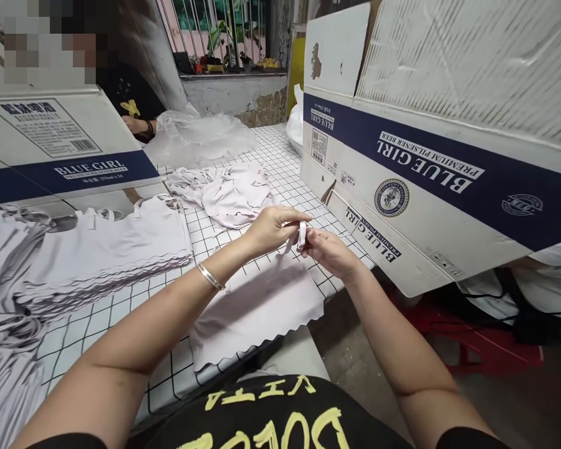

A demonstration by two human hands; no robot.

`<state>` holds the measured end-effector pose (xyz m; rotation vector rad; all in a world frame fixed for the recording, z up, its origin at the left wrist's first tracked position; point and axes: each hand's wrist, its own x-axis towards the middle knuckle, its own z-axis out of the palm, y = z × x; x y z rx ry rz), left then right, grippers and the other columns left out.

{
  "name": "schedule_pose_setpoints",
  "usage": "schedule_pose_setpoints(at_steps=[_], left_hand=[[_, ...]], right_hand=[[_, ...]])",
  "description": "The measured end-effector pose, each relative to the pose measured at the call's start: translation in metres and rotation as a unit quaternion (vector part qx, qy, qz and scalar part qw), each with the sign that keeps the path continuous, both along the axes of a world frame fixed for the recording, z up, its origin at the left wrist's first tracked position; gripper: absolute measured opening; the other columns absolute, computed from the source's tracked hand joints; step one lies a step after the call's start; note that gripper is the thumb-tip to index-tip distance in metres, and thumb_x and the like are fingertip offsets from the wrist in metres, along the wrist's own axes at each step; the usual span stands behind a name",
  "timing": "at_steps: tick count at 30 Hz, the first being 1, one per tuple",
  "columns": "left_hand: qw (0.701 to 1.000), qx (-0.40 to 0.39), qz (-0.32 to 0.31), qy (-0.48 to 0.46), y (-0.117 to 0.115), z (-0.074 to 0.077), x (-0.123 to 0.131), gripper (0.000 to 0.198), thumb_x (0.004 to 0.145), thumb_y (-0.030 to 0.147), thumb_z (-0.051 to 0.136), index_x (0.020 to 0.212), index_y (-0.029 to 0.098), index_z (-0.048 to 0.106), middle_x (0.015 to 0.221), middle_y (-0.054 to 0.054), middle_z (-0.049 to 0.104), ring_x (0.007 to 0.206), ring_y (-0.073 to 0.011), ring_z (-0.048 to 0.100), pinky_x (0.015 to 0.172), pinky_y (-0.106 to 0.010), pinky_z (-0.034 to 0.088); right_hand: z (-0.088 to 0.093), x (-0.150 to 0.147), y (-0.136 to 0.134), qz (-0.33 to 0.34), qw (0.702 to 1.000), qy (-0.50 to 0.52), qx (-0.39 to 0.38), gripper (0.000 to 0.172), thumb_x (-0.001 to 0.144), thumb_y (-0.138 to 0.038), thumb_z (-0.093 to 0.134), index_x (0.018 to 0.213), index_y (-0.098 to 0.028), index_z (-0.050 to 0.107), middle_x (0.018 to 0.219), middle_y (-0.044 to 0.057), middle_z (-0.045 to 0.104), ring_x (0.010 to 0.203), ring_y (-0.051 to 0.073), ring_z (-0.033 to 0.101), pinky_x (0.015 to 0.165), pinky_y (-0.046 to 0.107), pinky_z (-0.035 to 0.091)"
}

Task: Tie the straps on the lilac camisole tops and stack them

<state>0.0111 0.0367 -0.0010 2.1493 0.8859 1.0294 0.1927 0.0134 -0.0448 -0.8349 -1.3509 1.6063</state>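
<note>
Both hands meet above the near part of the table, pinching a pale fabric strap (302,236) that is raised off the cloth. My left hand (273,229) grips it from the left, its fingers closed and partly hiding one another. From the right, my right hand (330,251) holds the strap's folded end between thumb and fingers. Below them a pale pinkish garment (257,312) with a wavy hem lies flat, its lower edge along the table's front. The strap seems to run down to this garment.
A stack of similar garments (107,249) lies at left. A crumpled garment pile (229,190) sits behind my hands on the checked tablecloth (168,368). Cardboard beer cartons (430,149) stand right and left. Clear plastic (201,134) and a person's hand (134,125) are farther back.
</note>
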Motion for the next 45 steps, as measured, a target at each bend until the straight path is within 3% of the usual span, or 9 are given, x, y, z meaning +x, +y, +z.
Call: schedule_pose_setpoints(at_steps=[5, 11, 17, 21, 25, 28, 32, 39, 45], left_hand=[[0.997, 0.072, 0.005, 0.036, 0.008, 0.007, 0.003, 0.026, 0.081, 0.010, 0.057, 0.097, 0.020, 0.076, 0.097, -0.006, 0.074, 0.093, -0.0186, 0.065, 0.092, -0.036, 0.044], [0.986, 0.128, 0.046, 0.098, 0.006, 0.001, -0.001, 0.022, 0.085, 0.016, 0.059, 0.097, 0.027, 0.074, 0.101, -0.001, 0.074, 0.098, -0.0185, 0.062, 0.100, -0.043, 0.026], [0.980, 0.151, 0.074, 0.103, 0.015, 0.002, 0.001, 0.022, 0.084, 0.014, 0.059, 0.095, 0.026, 0.073, 0.101, 0.000, 0.074, 0.099, -0.0176, 0.062, 0.099, -0.043, 0.022], [0.979, 0.116, 0.110, 0.126, 0.015, 0.003, -0.004, 0.023, 0.084, 0.015, 0.058, 0.100, 0.025, 0.071, 0.105, -0.001, 0.072, 0.100, -0.0191, 0.060, 0.095, -0.041, 0.027], [0.963, -0.008, 0.218, 0.161, -0.019, -0.027, -0.025, 0.013, 0.086, 0.027, 0.057, 0.091, 0.019, 0.066, 0.096, -0.005, 0.069, 0.091, -0.0210, 0.059, 0.083, -0.037, 0.033], [0.939, -0.103, 0.212, 0.249, -0.060, -0.065, -0.038, 0.018, 0.086, 0.035, 0.058, 0.080, 0.019, 0.063, 0.087, -0.004, 0.068, 0.090, -0.0242, 0.055, 0.083, -0.041, 0.030], [0.924, -0.119, 0.205, 0.299, -0.095, -0.101, -0.039, 0.025, 0.086, 0.042, 0.060, 0.095, 0.019, 0.060, 0.099, -0.008, 0.064, 0.099, -0.0282, 0.050, 0.083, -0.043, 0.028], [0.929, -0.171, 0.187, 0.269, -0.091, -0.110, -0.031, 0.016, 0.084, 0.034, 0.061, 0.092, 0.021, 0.060, 0.102, -0.006, 0.063, 0.101, -0.0270, 0.049, 0.082, -0.041, 0.028], [0.937, -0.200, 0.210, 0.193, -0.088, -0.110, -0.030, 0.017, 0.084, 0.039, 0.063, 0.084, 0.023, 0.068, 0.094, -0.001, 0.070, 0.098, -0.0248, 0.051, 0.083, -0.041, 0.024]], right_hand=[[0.013, -0.004, 0.001, 0.002, 0.999, -0.031, 0.007, 0.026, 0.068, -0.039, 0.079, 0.080, -0.019, 0.070, 0.077, 0.001, 0.059, 0.064, 0.011, 0.048, 0.062, 0.028, 0.042], [0.021, -0.003, 0.005, -0.111, 0.993, -0.012, 0.026, 0.035, 0.063, -0.038, 0.083, 0.088, -0.020, 0.065, 0.079, 0.000, 0.060, 0.060, 0.009, 0.047, 0.054, 0.024, 0.039], [0.024, -0.004, 0.012, -0.033, 0.997, -0.071, 0.026, 0.027, 0.065, -0.036, 0.083, 0.072, -0.017, 0.065, 0.066, -0.002, 0.055, 0.056, 0.008, 0.046, 0.053, 0.025, 0.037], [0.021, -0.008, 0.020, 0.004, 0.995, -0.098, 0.007, 0.024, 0.065, -0.034, 0.082, 0.067, -0.015, 0.066, 0.061, -0.002, 0.054, 0.054, 0.007, 0.044, 0.051, 0.024, 0.035], [0.008, -0.010, 0.023, 0.006, 0.993, -0.071, -0.090, 0.028, 0.062, -0.031, 0.084, 0.079, -0.015, 0.069, 0.070, 0.001, 0.064, 0.058, 0.008, 0.053, 0.050, 0.021, 0.037], [-0.009, -0.013, 0.020, 0.000, 0.987, -0.059, -0.147, 0.031, 0.060, -0.030, 0.085, 0.082, -0.015, 0.070, 0.075, 0.004, 0.067, 0.065, 0.010, 0.059, 0.051, 0.019, 0.040], [-0.028, -0.020, 0.010, -0.008, 0.986, -0.083, -0.143, 0.029, 0.058, -0.029, 0.085, 0.076, -0.014, 0.068, 0.065, 0.000, 0.062, 0.056, 0.007, 0.052, 0.047, 0.019, 0.036], [-0.045, -0.032, -0.003, 0.026, 0.979, -0.157, -0.129, 0.031, 0.061, -0.034, 0.081, 0.079, -0.015, 0.066, 0.059, -0.002, 0.058, 0.049, 0.007, 0.046, 0.044, 0.021, 0.028], [-0.054, -0.039, -0.009, 0.044, 0.982, -0.174, -0.052, 0.022, 0.066, -0.032, 0.077, 0.077, -0.016, 0.066, 0.074, 0.001, 0.065, 0.068, 0.012, 0.057, 0.065, 0.026, 0.043]])
